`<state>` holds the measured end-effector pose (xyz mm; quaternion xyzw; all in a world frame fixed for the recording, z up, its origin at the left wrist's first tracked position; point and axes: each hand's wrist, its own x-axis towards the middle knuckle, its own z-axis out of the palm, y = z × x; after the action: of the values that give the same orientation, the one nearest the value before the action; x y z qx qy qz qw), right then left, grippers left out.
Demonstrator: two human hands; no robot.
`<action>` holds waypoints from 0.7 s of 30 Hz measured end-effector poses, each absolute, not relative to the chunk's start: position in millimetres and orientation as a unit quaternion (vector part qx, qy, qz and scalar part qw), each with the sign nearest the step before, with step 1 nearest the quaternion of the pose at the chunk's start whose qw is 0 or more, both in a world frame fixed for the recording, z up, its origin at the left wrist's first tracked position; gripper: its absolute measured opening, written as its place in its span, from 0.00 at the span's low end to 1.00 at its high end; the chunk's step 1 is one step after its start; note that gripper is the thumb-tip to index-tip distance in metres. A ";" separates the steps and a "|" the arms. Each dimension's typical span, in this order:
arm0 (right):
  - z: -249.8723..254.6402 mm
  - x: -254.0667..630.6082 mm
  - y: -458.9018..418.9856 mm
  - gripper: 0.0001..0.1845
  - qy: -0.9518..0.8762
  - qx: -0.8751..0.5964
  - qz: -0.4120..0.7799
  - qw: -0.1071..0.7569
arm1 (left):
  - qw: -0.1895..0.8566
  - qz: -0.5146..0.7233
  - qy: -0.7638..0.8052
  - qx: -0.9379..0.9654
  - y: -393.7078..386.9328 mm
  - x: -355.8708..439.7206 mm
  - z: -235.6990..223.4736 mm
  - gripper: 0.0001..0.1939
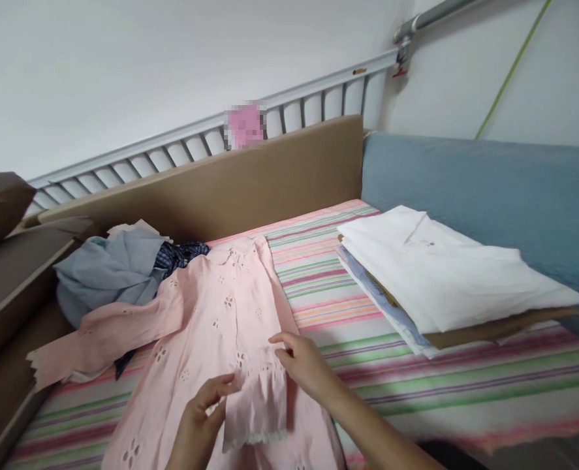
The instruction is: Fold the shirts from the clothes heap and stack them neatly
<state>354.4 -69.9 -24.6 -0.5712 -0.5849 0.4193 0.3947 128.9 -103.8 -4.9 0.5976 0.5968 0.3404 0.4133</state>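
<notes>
A pale pink blouse (205, 339) with cut-out flower embroidery lies spread out, collar toward the far side. One sleeve (257, 398) is laid back down over its body, the scalloped cuff pointing toward me; the other sleeve (117, 329) stretches out to the left. My left hand (203, 414) is at the left edge of the folded-over sleeve, thumb and fingers apart. On that sleeve's right edge rests my right hand (303, 365), index finger and thumb apart. Neither hand is closed on the cloth.
Several folded garments form a stack (440, 267) on the right, a white shirt on top. Light blue and dark checked clothes lie in a heap (117, 261) at left. Striped bedding (313, 287) is underneath. Brown cushions (10, 287), a brown board (269, 173) and a blue backrest (480, 183) border it.
</notes>
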 end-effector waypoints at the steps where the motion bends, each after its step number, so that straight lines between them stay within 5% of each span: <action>1: -23.4 354.7 -70.6 0.16 -0.587 -0.571 0.419 0.393 | 0.400 0.333 0.594 0.614 -105.8 127.7 -2.2 0.11; 21: -32.7 371.4 -68.9 0.18 -0.607 -0.675 0.354 0.226 | 0.378 0.259 0.574 0.678 -120.0 136.9 -24.0 0.11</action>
<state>371.4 -68.9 -32.7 -0.6749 -0.6069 0.3536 0.2261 136.9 -120.0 -24.0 0.6784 0.5741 0.2589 0.3783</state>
